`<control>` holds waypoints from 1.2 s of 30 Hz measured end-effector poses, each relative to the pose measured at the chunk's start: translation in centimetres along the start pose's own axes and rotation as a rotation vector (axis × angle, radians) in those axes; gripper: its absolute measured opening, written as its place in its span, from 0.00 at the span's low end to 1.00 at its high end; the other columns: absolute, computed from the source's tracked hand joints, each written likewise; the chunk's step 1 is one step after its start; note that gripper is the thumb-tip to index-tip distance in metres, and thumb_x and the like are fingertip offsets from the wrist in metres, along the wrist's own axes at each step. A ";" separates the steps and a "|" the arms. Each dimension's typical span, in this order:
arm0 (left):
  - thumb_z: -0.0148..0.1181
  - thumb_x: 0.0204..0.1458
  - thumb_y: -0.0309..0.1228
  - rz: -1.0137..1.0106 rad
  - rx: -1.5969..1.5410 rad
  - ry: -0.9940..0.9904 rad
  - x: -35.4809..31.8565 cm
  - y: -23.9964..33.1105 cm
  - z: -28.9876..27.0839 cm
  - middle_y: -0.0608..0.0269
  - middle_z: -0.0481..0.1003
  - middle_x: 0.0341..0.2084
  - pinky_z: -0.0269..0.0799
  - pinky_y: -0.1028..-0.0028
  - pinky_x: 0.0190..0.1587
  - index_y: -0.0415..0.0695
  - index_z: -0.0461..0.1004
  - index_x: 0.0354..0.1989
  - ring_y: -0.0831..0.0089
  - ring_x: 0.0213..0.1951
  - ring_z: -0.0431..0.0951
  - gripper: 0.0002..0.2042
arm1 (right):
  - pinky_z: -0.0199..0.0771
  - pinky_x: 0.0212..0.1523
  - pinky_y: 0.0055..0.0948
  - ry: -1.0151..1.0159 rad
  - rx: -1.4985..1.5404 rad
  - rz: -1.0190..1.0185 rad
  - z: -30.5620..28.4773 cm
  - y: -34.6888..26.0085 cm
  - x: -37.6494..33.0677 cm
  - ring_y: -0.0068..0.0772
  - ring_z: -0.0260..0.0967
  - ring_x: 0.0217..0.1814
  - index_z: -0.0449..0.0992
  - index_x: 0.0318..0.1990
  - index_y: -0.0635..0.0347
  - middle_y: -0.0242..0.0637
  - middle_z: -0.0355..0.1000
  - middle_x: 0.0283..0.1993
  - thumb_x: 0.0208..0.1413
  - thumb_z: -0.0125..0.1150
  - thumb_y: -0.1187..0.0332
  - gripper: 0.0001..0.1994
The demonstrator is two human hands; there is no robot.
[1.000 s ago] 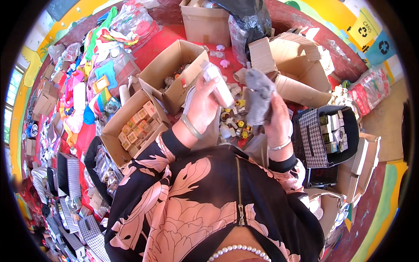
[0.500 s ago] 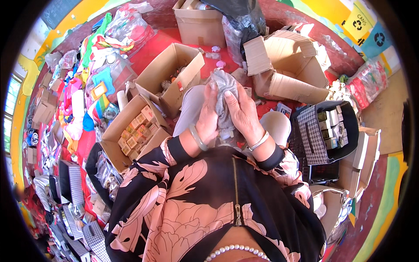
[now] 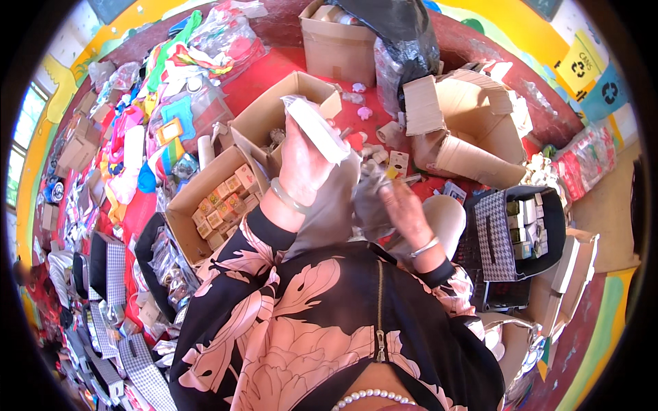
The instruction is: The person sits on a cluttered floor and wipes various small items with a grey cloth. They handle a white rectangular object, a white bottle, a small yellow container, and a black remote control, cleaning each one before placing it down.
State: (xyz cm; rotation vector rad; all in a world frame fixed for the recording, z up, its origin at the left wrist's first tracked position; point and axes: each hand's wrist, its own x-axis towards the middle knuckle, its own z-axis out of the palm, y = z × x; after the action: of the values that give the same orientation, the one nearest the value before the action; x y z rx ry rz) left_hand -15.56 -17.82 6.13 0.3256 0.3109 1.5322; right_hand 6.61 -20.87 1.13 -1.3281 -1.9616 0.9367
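Note:
My left hand [image 3: 301, 163] is raised over my left thigh, its fingers wrapped round a flat white box-like piece [image 3: 319, 131]. The piece tilts, its lower end pointing toward my lap. Lower and to the right, my right hand [image 3: 408, 214] grips the edge of a grey cloth [image 3: 370, 202], which hangs between my knees; motion softens its outline. Part of the left hand's fingers is hidden behind the white piece. Just beyond the cloth, small pale items and a printed card [image 3: 397, 163] lie on the red floor.
Left of my legs stand an open carton of small boxes [image 3: 179, 218] and another carton [image 3: 250, 113]. A large open carton [image 3: 473, 161] is ahead right, beside a black bag [image 3: 404, 41]. A houndstooth bin [image 3: 491, 233] stands by my right knee. Clothes [image 3: 127, 151] heap at far left.
My hands have parted. The left has moved up and left with the white piece now showing; the right has moved down and right with the cloth. The view has shifted slightly.

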 end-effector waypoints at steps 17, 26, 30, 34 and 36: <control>0.43 0.51 0.61 -0.288 -0.243 -0.064 -3.8 -0.2 1.8 0.54 0.71 0.48 0.65 0.62 0.54 0.42 0.68 0.49 0.60 0.50 0.71 0.33 | 0.47 0.64 0.41 0.025 -0.302 -0.742 -1.0 -9.3 2.6 0.49 0.47 0.69 0.62 0.60 0.54 0.49 0.58 0.62 0.50 0.58 0.57 0.29; 0.41 0.59 0.44 -0.331 -0.192 -0.303 -4.2 -4.1 3.6 0.66 0.73 0.32 0.69 0.75 0.41 0.46 0.69 0.36 0.73 0.35 0.73 0.16 | 0.61 0.57 0.45 0.360 -0.141 -0.895 0.0 -8.2 1.3 0.53 0.66 0.55 0.70 0.48 0.66 0.54 0.68 0.51 0.56 0.49 0.58 0.20; 0.41 0.58 0.48 -0.355 -0.239 -0.325 -3.4 -5.3 4.4 0.66 0.75 0.31 0.71 0.72 0.40 0.47 0.71 0.35 0.73 0.34 0.75 0.18 | 0.62 0.55 0.45 0.592 -0.045 -0.689 -0.3 -9.4 0.4 0.52 0.69 0.49 0.72 0.43 0.68 0.53 0.71 0.46 0.59 0.42 0.65 0.16; 0.38 0.57 0.55 -0.425 -0.109 -0.013 -5.4 -4.6 9.5 0.63 0.74 0.37 0.72 0.69 0.43 0.46 0.68 0.45 0.66 0.37 0.76 0.24 | 0.69 0.46 0.29 0.496 0.918 -0.175 -2.6 -7.1 0.9 0.30 0.70 0.45 0.70 0.50 0.64 0.35 0.73 0.41 0.62 0.42 0.59 0.19; 0.40 0.57 0.55 -0.232 -0.039 -0.212 -3.5 -4.7 5.7 0.57 0.73 0.42 0.73 0.63 0.45 0.45 0.65 0.50 0.62 0.42 0.75 0.26 | 0.65 0.52 0.27 0.440 1.072 -0.336 -5.0 -6.5 1.0 0.28 0.66 0.50 0.62 0.57 0.59 0.35 0.67 0.51 0.60 0.47 0.55 0.23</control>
State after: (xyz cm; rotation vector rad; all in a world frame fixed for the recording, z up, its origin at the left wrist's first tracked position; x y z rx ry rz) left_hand -9.02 -21.44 9.52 0.4039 0.1459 1.2620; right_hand 6.78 -20.45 9.36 -0.4881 -0.9958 1.1387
